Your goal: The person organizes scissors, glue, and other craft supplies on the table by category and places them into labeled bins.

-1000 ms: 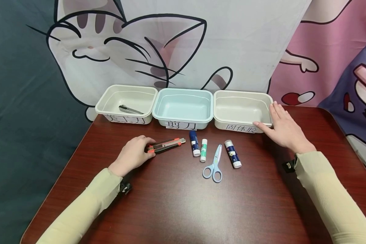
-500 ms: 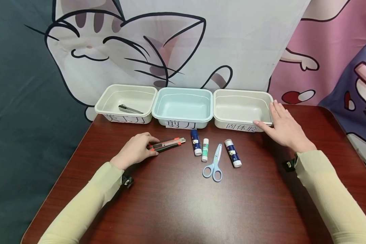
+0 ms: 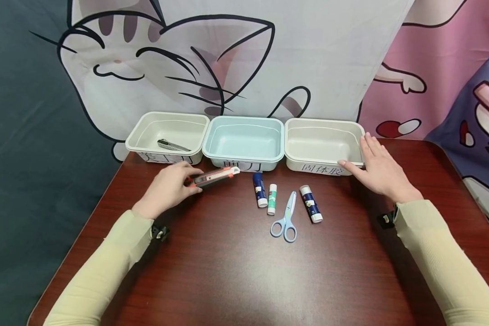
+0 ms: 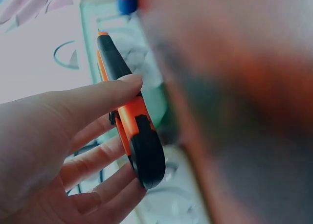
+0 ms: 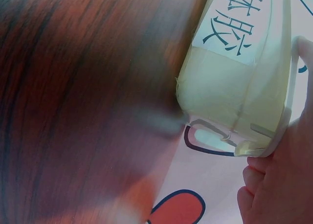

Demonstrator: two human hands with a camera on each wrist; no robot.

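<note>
My left hand [image 3: 169, 185] pinches an orange-and-black utility knife [image 3: 213, 176] in front of the left and middle bins, its nose pointing right. In the left wrist view the thumb lies across the knife's body [image 4: 134, 114] and the fingers are on its other side. My right hand [image 3: 383, 170] rests at the right end of the right cream bin [image 3: 294, 164], fingers straight along the side and thumb at the front rim. In the right wrist view that bin's labelled wall [image 5: 220, 82] shows beside the hand. Another utility knife [image 3: 172, 145], grey and black, lies in the left cream bin [image 3: 131, 146].
A light blue bin [image 3: 212, 156] stands between the cream ones. On the brown table [image 3: 244, 271] lie a blue glue stick [image 3: 259, 190], a green glue stick [image 3: 272, 199], light blue scissors [image 3: 286, 222] and another blue glue stick [image 3: 311, 203]. A printed curtain [image 3: 330, 54] hangs behind.
My left hand has raised the orange-and-black utility knife from its place by the glue sticks and carried it back and left, close to the bins. The right hand stays where it was.
</note>
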